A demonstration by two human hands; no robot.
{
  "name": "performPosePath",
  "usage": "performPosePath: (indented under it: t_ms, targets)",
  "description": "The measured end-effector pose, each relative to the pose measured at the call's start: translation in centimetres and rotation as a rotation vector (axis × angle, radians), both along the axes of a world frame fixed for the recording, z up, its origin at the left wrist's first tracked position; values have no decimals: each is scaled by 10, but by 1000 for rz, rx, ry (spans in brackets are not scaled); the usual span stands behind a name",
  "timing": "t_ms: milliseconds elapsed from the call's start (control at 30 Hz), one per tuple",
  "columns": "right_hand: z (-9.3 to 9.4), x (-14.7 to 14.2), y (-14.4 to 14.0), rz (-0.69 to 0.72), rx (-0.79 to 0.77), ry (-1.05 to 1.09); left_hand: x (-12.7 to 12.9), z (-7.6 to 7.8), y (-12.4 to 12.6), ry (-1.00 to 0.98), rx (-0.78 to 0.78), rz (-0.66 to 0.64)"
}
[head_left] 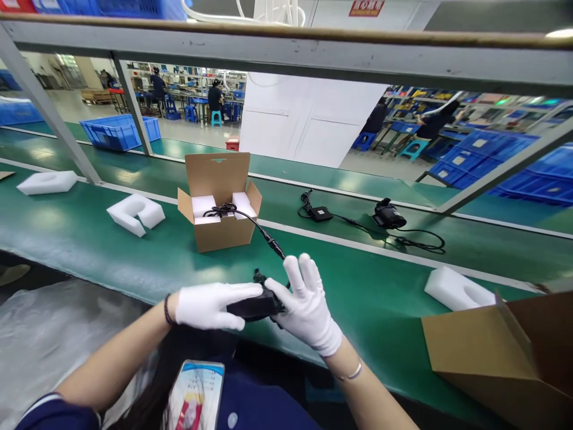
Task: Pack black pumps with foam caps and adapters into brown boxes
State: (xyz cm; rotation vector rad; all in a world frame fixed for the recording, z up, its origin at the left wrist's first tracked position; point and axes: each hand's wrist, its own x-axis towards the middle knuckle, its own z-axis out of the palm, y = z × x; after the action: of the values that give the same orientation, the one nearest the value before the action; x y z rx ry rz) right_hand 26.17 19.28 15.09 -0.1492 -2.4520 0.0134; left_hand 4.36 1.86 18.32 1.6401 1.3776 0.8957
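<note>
Black device (251,307) lies crosswise between left hand (208,306), clasping it straight-fingered, and right hand (308,306), fingers spread, grip unclear.

At the near edge of the green counter (367,310), the left hand (208,306) and right hand (308,313) cover both ends of the black device (253,307) — its full shape stays hidden. By the counter's right end, the large carton (474,346), cut off by the picture's edge, hides part of the foam block (450,289). The red sign's (367,7) characters — blurred, cropped above — are unreadable.
</note>
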Motion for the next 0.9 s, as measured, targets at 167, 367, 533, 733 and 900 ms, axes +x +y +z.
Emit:
performPosePath:
  t_ms: [167,367,533,733,900]
  targets:
    - [47,-17,7,50,-395,23,-97,43,66,739,191,323]
    - [118,-65,29,-309,-383,24,-133,23,137,941,-54,192]
    - [158,-128,54,-394,-29,-400,-86,7,113,903,79,40]
    - [153,-164,54,-288,155,-936,-9,6,80,1083,118,37]
    - [147,-161,42,-381,143,-978,5,12,74,1094,67,90]
